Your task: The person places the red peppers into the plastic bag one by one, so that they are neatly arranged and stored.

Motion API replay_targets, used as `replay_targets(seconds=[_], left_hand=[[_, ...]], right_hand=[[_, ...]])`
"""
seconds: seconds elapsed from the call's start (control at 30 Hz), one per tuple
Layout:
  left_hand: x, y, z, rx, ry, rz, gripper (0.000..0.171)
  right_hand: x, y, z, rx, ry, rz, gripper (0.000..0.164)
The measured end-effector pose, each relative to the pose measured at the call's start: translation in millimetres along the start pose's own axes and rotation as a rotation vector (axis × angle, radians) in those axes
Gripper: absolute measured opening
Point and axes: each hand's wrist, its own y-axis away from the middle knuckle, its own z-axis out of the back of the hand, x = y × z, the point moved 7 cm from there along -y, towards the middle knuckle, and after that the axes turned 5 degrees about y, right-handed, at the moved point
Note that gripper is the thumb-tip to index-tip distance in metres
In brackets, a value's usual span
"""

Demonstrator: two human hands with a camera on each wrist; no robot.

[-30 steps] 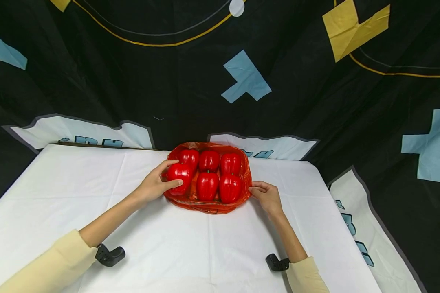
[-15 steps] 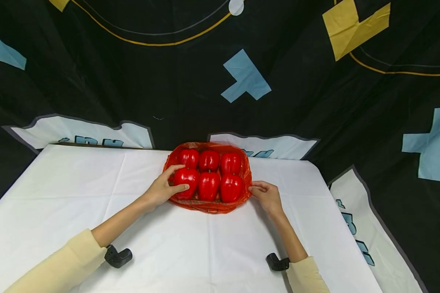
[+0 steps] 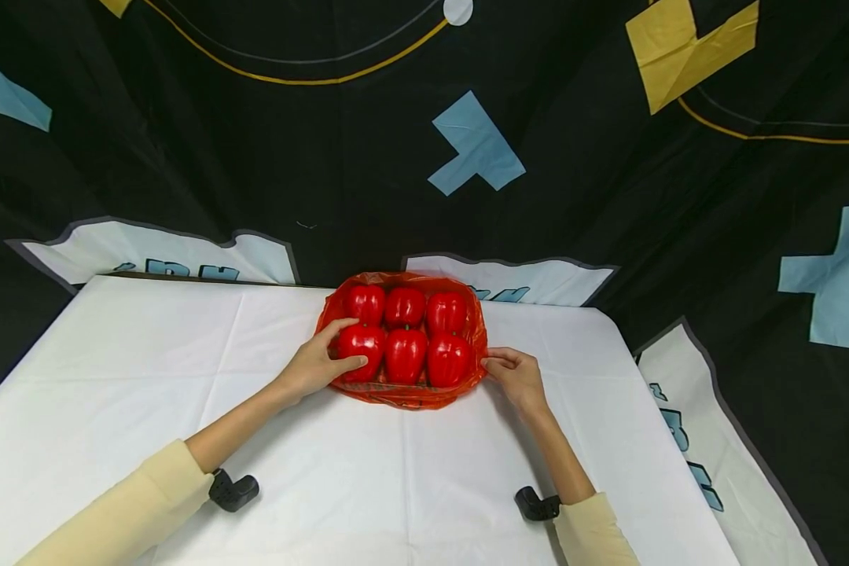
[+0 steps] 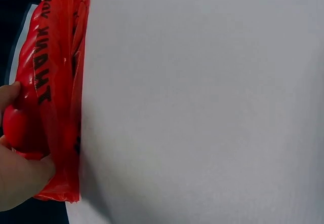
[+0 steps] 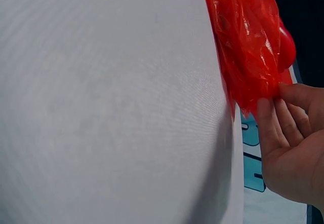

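A red plastic bag [image 3: 413, 398] with dark lettering lies at the far side of the table, its mouth spread wide. Several glossy red bell peppers [image 3: 406, 356] sit inside it in two rows. My left hand [image 3: 313, 369] grips the front-left bell pepper [image 3: 362, 351], thumb at its near side and fingers behind it. That hand reaches over the bag's left rim, as the left wrist view also shows. On the opposite side my right hand [image 3: 518, 380] pinches the bag's right edge between thumb and fingers; the right wrist view shows the crumpled plastic there.
A white cloth covers the table [image 3: 368, 487]. Behind it hangs a black printed curtain [image 3: 368, 181] with light blue and yellow shapes, close to the bag's far side. Black wrist cameras [image 3: 233, 490] stick out from both sleeves.
My left hand has moved right with the bell pepper, bringing it down into the front-left spot beside the others. The right hand keeps its pinch on the bag's edge.
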Motion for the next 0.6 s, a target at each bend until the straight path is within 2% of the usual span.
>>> replay_targets(seconds=[0.17,0.37,0.5,0.6], left_hand=[[-5.0,1.9,1.5,-0.031,-0.08,-0.017,0.073],[-13.2,6.7,6.6,-0.046,-0.139,-0.038,0.078],[-23.9,15.6,18.5,-0.055,-0.154,-0.061,0.074],[-31.6,24.2,33.9,-0.074,-0.182,-0.104,0.065]], right_hand=[[2.5,0.3,0.6,0.006,0.045,-0.004,0.02],[9.3,4.7,2.3,0.014,0.114,0.041,0.022],[16.7,12.2,7.8,0.015,0.189,0.106,0.029],[24.3,19.4,16.4,-0.002,0.305,0.183,0.034]])
